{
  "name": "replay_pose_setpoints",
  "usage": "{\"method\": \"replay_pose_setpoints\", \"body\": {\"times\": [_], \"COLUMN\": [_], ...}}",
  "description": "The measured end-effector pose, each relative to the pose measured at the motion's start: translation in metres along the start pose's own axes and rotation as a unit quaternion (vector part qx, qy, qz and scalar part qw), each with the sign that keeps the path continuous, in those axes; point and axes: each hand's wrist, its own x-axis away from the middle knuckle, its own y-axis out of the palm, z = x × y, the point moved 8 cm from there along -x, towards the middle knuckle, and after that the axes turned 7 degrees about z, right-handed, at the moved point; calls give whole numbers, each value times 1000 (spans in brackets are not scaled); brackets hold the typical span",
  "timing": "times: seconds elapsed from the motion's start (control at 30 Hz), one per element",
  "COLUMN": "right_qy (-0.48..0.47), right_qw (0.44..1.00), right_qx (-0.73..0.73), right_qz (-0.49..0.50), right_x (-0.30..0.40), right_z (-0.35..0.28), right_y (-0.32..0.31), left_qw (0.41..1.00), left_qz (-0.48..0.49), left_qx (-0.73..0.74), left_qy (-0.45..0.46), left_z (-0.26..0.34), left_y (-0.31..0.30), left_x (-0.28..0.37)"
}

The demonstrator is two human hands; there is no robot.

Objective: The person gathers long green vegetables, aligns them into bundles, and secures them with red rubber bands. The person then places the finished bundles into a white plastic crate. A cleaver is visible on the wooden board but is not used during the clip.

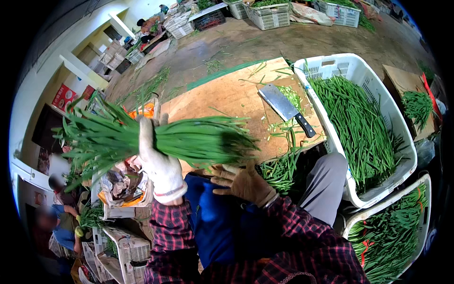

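Observation:
My left hand (156, 159), in a white knit glove, is closed around the middle of a large bunch of green leafy stalks, which look like garlic chives (198, 138). The bunch lies sideways above the near left part of a wooden board (212, 99). My right hand (244, 183), in a brown-stained glove, is palm up with fingers spread, just below the right end of the bunch; it holds nothing. A cleaver (283, 106) with a black handle rests on the board's right side, among chopped pale stalk bits (289, 96).
Right of the board stands a white plastic crate (404, 142) of loose green stalks; below it, another crate (427, 220) holds bunches with red ties. Cut greens (280, 174) lie under the board's near edge. At left are a lined basket (149, 198) and stacked crates (133, 248). People sit at far left and back.

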Motion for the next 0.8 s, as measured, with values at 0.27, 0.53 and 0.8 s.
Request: {"method": "replay_pose_setpoints", "body": {"times": [0.27, 0.53, 0.8], "right_qy": [-130, -79, -74], "right_qw": [988, 978, 978], "right_qx": [48, 51, 33], "right_qz": [67, 184, 191], "right_x": [30, 28, 25], "right_z": [-13, -5, 4], "right_y": [-76, -117, -118], "left_qw": [958, 636, 861], "left_qz": [-237, -713, -477], "left_qx": [142, 133, -138], "left_qy": [-76, -262, -112], "left_z": [-16, 25, -76], "left_y": [-68, -148, -11], "left_x": [169, 155, 108]}}
